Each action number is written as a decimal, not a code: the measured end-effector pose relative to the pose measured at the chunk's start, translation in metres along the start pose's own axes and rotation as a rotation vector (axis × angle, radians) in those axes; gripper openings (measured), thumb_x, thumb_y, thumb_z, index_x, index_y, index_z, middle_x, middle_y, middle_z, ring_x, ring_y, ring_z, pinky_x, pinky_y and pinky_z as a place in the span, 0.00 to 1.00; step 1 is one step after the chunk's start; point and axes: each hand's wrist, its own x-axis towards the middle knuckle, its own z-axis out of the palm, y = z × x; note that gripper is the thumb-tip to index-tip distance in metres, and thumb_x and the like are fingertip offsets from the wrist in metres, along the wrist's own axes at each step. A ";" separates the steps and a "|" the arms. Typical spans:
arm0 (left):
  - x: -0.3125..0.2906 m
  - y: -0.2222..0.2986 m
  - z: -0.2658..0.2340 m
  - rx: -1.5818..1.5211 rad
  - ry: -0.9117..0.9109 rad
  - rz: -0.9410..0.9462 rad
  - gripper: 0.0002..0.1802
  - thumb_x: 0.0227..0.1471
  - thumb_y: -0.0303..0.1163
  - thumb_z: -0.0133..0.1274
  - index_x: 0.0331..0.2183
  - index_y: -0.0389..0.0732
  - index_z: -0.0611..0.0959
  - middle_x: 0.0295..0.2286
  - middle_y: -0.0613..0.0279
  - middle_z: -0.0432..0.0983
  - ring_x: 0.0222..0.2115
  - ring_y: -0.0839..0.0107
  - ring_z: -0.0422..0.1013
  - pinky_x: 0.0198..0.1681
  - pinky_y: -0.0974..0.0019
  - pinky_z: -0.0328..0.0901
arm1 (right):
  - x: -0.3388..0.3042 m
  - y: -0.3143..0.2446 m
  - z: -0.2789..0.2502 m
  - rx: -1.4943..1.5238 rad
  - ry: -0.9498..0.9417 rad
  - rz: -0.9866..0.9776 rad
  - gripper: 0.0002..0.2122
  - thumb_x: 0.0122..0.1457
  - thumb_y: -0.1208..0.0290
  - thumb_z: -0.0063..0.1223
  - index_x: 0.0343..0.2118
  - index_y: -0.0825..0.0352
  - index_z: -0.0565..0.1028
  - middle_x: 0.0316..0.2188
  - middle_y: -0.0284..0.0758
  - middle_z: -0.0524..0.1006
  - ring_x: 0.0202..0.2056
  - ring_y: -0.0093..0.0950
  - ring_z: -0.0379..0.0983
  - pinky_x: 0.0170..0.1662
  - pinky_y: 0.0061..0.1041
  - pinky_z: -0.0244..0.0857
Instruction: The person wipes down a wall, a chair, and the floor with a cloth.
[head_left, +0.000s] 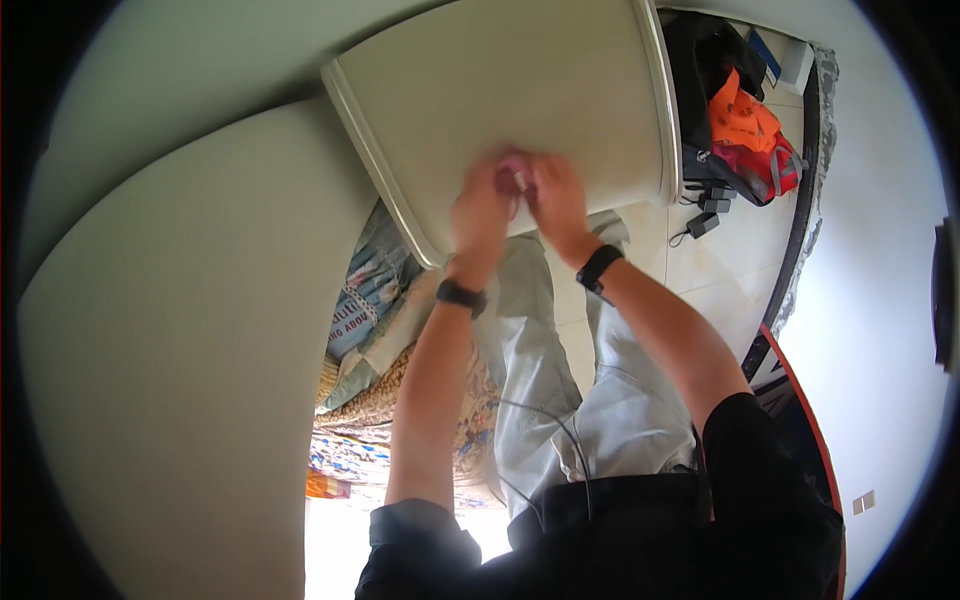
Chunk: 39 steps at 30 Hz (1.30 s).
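Both hands meet over the near part of a pale table (pixel 500 90), around a small pinkish-purple thing (pixel 512 165). Motion blurs it, so its kind does not show; a thin strand or edge of the same colour hangs below it. My left hand (pixel 480 208) has its fingers closed on its left side, smeared by movement. On the other side my right hand (pixel 556 195) is closed too, fingers bent and pinching at it. A small whitish spot shows between the hands. Each wrist wears a black band.
Right of the table, a black bag (pixel 697 60) lies on the tiled floor with an orange bag (pixel 742 118) and a red item (pixel 783 170). Black power adapters (pixel 704 225) lie nearby. Printed fabric (pixel 365 300) is at left. A thin cable (pixel 575 440) crosses my lap.
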 end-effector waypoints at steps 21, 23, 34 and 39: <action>0.157 0.088 0.051 0.006 0.123 0.293 0.12 0.44 0.27 0.54 0.36 0.42 0.78 0.31 0.53 0.76 0.34 0.51 0.72 0.35 0.51 0.67 | 0.144 0.066 -0.070 -0.047 0.142 -0.023 0.12 0.53 0.75 0.50 0.42 0.61 0.72 0.31 0.36 0.72 0.35 0.39 0.70 0.36 0.35 0.66; 0.141 0.099 0.076 0.080 0.041 0.277 0.11 0.44 0.26 0.55 0.35 0.42 0.76 0.32 0.53 0.75 0.34 0.51 0.72 0.34 0.52 0.67 | 0.120 0.089 -0.082 -0.151 0.206 -0.037 0.13 0.50 0.79 0.55 0.40 0.63 0.72 0.27 0.37 0.71 0.29 0.38 0.70 0.31 0.32 0.66; -0.014 0.014 0.025 -0.115 -0.095 -0.117 0.11 0.46 0.25 0.55 0.35 0.39 0.75 0.35 0.50 0.74 0.33 0.48 0.73 0.33 0.52 0.68 | 0.004 0.006 -0.057 -0.016 -0.297 0.096 0.15 0.48 0.79 0.53 0.41 0.61 0.73 0.34 0.35 0.73 0.40 0.38 0.71 0.36 0.35 0.70; -0.070 -0.030 -0.038 0.060 0.071 -0.178 0.05 0.51 0.23 0.50 0.33 0.34 0.74 0.29 0.52 0.74 0.29 0.55 0.74 0.32 0.59 0.69 | -0.022 -0.032 0.022 0.241 -0.369 -0.089 0.15 0.49 0.78 0.55 0.41 0.58 0.75 0.36 0.34 0.75 0.36 0.36 0.73 0.35 0.31 0.71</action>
